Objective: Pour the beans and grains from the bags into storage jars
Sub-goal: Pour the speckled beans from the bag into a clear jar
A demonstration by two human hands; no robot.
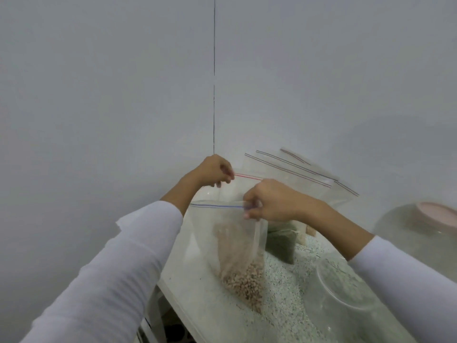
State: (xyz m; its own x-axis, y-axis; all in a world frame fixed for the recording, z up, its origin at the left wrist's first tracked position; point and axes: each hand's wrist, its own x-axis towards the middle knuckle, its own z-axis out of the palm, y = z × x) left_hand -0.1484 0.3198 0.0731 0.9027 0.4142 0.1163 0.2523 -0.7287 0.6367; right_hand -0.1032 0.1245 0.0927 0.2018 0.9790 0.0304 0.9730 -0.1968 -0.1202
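A clear zip bag with a red and blue seal strip hangs over the counter, brown beans gathered in its lower corner. My left hand pinches the far lip with the red line. My right hand pinches the near lip with the blue line. The two lips are pulled apart, so the bag's mouth is open. A clear empty jar stands low right on the counter, under my right forearm.
Several more zip bags lean against the wall behind, one holding green grains. A large glass jar with a pink lid sits at the right edge. The speckled counter ends at its left edge.
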